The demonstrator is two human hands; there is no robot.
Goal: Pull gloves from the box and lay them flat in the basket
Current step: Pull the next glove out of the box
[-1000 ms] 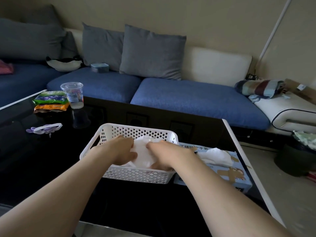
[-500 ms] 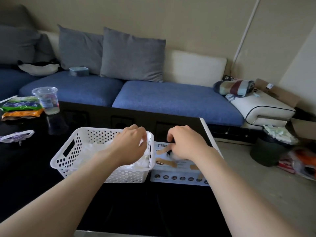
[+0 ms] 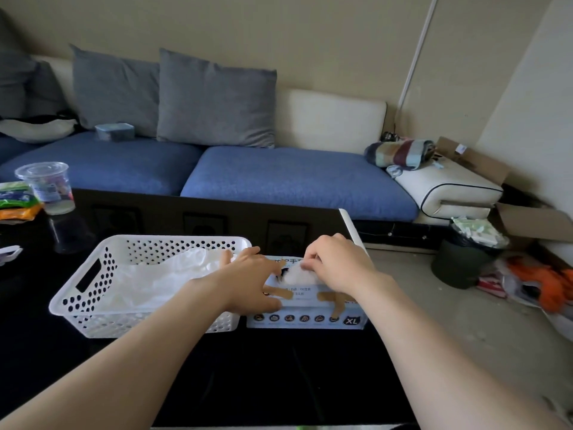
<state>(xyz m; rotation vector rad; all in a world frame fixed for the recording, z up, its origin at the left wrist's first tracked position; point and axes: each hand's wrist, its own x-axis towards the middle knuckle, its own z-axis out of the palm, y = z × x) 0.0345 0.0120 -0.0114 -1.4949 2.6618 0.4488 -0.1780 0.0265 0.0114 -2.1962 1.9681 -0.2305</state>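
A: Far L of the table [image 3: 279, 367]?
B: Green & orange snack packs [image 3: 15, 200] at the edge, clear plastic cup [image 3: 46, 187] just beside them.

A: Behind that?
B: Blue sofa [image 3: 294, 178] w/ a small blue tub [image 3: 114, 131] on the seat & two grey cushions [image 3: 214, 100] against the back.

A: Basket?
B: White perforated basket [image 3: 124, 324], mid-L on the black table, slot handle in its L end. White gloves [image 3: 161, 274] lie inside, spread fairly flat. L forearm crosses its near R corner & hides that bit of rim.

A: L hand?
B: Left hand [image 3: 248, 283] is released: fingers spread, palm down on the top of the glove box [image 3: 310, 319]. It grasps nothing.

A: Box where?
B: Just R of the basket, at the table's R edge.

A: R hand?
B: Right hand [image 3: 338, 263] has its fingers curled, pinching a white glove [image 3: 294, 276] that sticks up out of the box's top opening.

A: Further R?
B: Striped blanket [image 3: 400, 152] on the sofa's white end. On the floor, a dark bin [image 3: 462, 268] stuffed full, w/ a cardboard box [image 3: 533, 225] beside it.

A: Any writing?
B: "XL" on the box's front face, R end, w/ a row of round icons next to it. Chinese chars on the top, partly covered by both hands, so can't read them whole. Cup's print is too blurred.
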